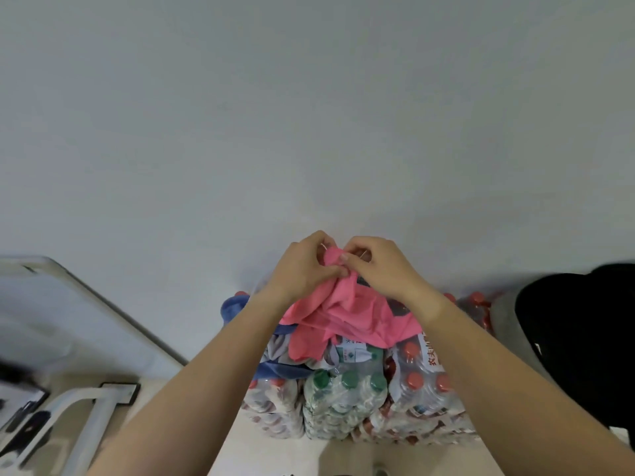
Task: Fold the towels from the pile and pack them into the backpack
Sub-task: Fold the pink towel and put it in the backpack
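Observation:
A pink towel (347, 314) hangs bunched from both hands above stacked bottle packs. My left hand (302, 266) and my right hand (378, 266) pinch its top edge close together, fingers curled on the cloth. Below it lie a blue towel (233, 307) and a grey-white towel (275, 352) in a loose pile on the packs. A black backpack (580, 345) stands at the right, partly cut off by the frame edge; its opening is not visible.
Shrink-wrapped packs of water bottles (343, 400) with green and red caps stand on the floor against a white wall (309, 115). A white metal frame (92, 403) and a leaning board (68, 321) are at the left.

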A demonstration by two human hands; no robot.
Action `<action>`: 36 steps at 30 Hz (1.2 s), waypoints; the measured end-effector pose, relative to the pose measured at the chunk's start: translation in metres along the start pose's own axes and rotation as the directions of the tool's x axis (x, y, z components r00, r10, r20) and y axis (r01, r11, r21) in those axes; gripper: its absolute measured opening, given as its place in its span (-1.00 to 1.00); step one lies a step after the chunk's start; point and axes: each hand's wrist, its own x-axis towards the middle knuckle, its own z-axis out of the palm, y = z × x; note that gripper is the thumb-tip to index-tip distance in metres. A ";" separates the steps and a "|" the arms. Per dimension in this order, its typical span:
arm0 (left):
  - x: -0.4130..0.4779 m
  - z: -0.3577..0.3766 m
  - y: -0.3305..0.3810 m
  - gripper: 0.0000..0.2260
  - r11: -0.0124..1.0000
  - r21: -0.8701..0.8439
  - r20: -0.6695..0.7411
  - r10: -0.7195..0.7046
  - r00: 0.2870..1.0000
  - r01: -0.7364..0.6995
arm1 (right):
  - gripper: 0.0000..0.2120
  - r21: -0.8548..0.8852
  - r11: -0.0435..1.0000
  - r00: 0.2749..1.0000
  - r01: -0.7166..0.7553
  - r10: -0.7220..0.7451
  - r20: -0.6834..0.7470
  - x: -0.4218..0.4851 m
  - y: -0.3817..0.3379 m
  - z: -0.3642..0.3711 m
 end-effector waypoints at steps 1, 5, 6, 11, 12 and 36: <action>0.000 0.001 -0.005 -0.75 1.000 -0.008 -0.006 -0.022 1.000 0.022 | -0.91 -0.016 1.000 1.000 -0.001 0.001 -0.019 0.001 0.006 -0.004; 0.000 0.003 -0.023 -0.91 0.994 -0.081 -0.020 -0.075 0.997 0.073 | -0.92 -0.076 0.996 0.997 -0.055 0.050 -0.065 0.000 0.037 -0.017; 0.001 0.004 -0.022 -0.93 0.994 -0.089 -0.017 -0.069 0.997 0.067 | -0.94 -0.071 0.994 0.995 -0.079 0.075 -0.060 -0.001 0.042 -0.018; 0.008 0.016 -0.002 -0.97 0.995 -0.098 0.018 -0.009 1.000 0.011 | -0.87 0.046 0.997 0.998 -0.056 0.056 0.013 0.002 0.040 -0.017; 0.010 0.018 0.001 -0.97 0.995 -0.104 0.019 -0.002 1.000 0.004 | -0.91 0.027 0.999 0.999 -0.038 0.037 0.014 0.005 0.039 -0.018; 0.044 -0.130 0.059 -0.87 0.997 0.068 -0.134 0.053 0.990 -0.044 | -0.91 -0.376 0.909 0.838 -0.177 -0.061 -0.542 0.005 0.001 -0.158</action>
